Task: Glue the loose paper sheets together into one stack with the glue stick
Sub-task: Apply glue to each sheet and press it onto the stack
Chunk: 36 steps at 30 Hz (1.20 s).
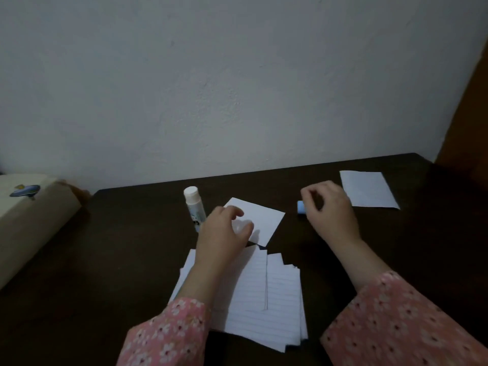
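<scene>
A person in pink floral sleeves works at a dark table (396, 260) against a pale wall. The left hand (224, 231) rests on a small white sheet (264, 220), its fingers bent over the sheet's near-left part; whether they pinch the paper or only press it cannot be told. Just to the left of that hand, almost touching the knuckles, a white glue stick (194, 206) stands upright with its long axis vertical. Its top looks white and rounded; whether a cap is on is unclear. The right hand (330, 210) hovers with loosely curled fingers directly above a small blue object (301, 207), possibly the glue cap, and no grip on it is visible. Beyond the right hand, to its right, lies a separate white sheet (369, 190). Beneath both forearms, nearer the body, sits a loose pile of lined sheets (277, 307). The glue stick is much nearer the left hand, so that hand seems better placed to take it.
</scene>
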### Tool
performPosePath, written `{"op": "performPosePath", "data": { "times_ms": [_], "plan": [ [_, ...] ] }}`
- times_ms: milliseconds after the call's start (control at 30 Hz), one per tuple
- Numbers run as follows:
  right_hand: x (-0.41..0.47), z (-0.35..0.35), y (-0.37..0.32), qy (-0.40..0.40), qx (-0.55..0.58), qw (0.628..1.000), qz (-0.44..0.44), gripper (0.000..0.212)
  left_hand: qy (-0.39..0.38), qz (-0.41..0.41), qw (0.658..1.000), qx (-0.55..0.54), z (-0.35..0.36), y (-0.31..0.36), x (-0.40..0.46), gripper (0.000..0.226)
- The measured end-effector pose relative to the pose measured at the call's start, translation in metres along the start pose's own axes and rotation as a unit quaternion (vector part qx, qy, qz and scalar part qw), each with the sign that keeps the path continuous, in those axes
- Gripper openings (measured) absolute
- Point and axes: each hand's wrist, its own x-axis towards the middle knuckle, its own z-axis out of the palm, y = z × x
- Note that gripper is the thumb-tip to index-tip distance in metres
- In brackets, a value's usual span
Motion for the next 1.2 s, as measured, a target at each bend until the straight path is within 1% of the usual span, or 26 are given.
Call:
{"op": "performPosePath", "data": {
  "times_ms": [33,133,200,300,400,500,600,667,733,800,867,933,1000,1033,1067,1133,1167,1200],
  "plan": [
    [0.004,-0.007,0.012,0.006,-0.025,0.999,0.038,0.018,-0.008,-0.009,1.0,0.021,0.006,0.001,0.0,0.038],
    [0.011,-0.021,0.044,-0.021,-0.11,0.982,0.151,0.032,-0.051,-0.054,0.993,0.088,0.015,0.0,0.005,0.051],
    [0.013,-0.026,0.058,-0.044,-0.157,0.967,0.196,0.042,-0.082,-0.07,0.987,0.117,0.02,-0.001,0.01,0.05],
    [0.015,-0.03,0.069,-0.084,-0.218,0.947,0.223,0.049,-0.099,-0.08,0.983,0.135,0.024,0.005,0.014,0.045],
    [0.015,-0.03,0.071,-0.082,-0.235,0.944,0.215,0.047,-0.098,-0.073,0.979,0.165,0.026,0.014,0.013,0.044],
    [0.014,-0.026,0.073,-0.092,-0.245,0.944,0.2,0.046,-0.098,-0.078,0.977,0.17,0.028,0.02,0.013,0.046],
    [0.014,-0.025,0.074,-0.109,-0.252,0.94,0.203,0.049,-0.106,-0.09,0.975,0.173,0.031,0.02,0.014,0.049],
    [0.014,-0.025,0.072,-0.108,-0.256,0.939,0.202,0.047,-0.104,-0.09,0.973,0.184,0.031,0.02,0.014,0.051],
    [0.013,-0.025,0.067,-0.087,-0.244,0.945,0.199,0.044,-0.102,-0.093,0.972,0.193,0.031,0.02,0.014,0.053],
    [0.011,-0.024,0.061,-0.045,-0.213,0.959,0.178,0.041,-0.102,-0.099,0.969,0.203,0.031,0.022,0.013,0.055],
    [0.008,-0.024,0.052,0.01,-0.169,0.976,0.14,0.038,-0.106,-0.1,0.966,0.215,0.029,0.024,0.012,0.057],
    [0.006,-0.023,0.038,0.06,-0.136,0.984,0.096,0.036,-0.117,-0.099,0.963,0.219,0.026,0.026,0.011,0.057],
    [0.004,-0.019,0.02,0.087,-0.109,0.989,0.048,0.034,-0.121,-0.093,0.964,0.217,0.023,0.025,0.01,0.053],
    [0.003,-0.016,0.012,0.085,-0.092,0.992,0.023,0.033,-0.11,-0.087,0.969,0.203,0.022,0.023,0.01,0.047],
    [0.001,-0.012,0.003,0.071,-0.076,0.995,-0.001,0.033,-0.086,-0.083,0.979,0.166,0.019,0.02,0.01,0.039],
    [-0.003,-0.002,-0.009,0.022,-0.053,0.998,-0.034,0.032,-0.018,-0.092,0.995,0.034,0.012,0.014,0.012,0.026],
    [-0.004,0.003,-0.012,-0.001,-0.047,0.998,-0.042,0.033,0.012,-0.101,0.994,-0.045,0.008,0.012,0.013,0.025],
    [-0.004,0.007,-0.012,-0.018,-0.042,0.998,-0.044,0.032,0.037,-0.111,0.985,-0.124,0.004,0.01,0.013,0.028]
  ]
}}
